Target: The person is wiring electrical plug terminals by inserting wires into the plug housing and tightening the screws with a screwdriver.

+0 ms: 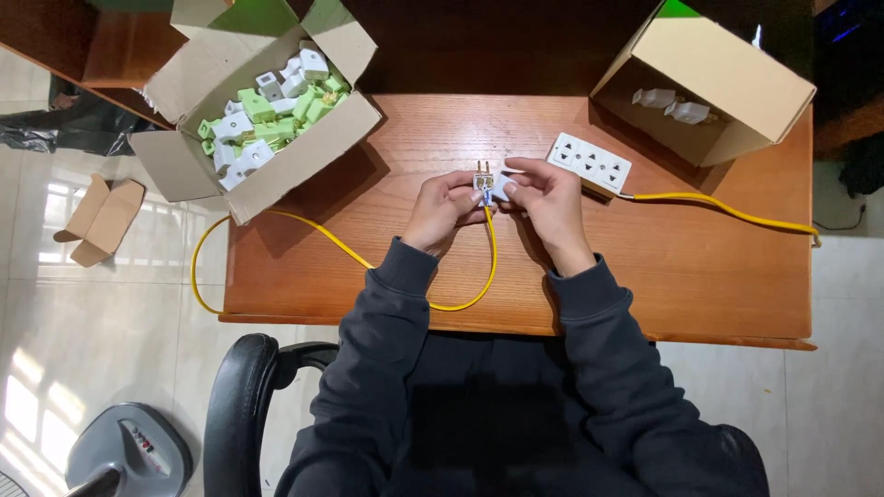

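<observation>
My left hand point(445, 210) and my right hand point(545, 198) meet over the middle of the wooden table point(700, 267). Together they hold a small white plug point(488, 182) with metal prongs pointing away from me. A yellow cable point(479, 276) runs from the plug, loops toward the table's near edge and off to the left. The left fingers pinch the plug's left side, and the right fingers cover its right side.
A white socket strip point(589, 163) with its own yellow cable point(727, 210) lies just right of my hands. An open cardboard box point(175, 161) of white and green plug parts point(267, 110) stands at the back left. Another box point(727, 64) holding a few white parts lies at the back right. A black chair arm point(241, 387) is below.
</observation>
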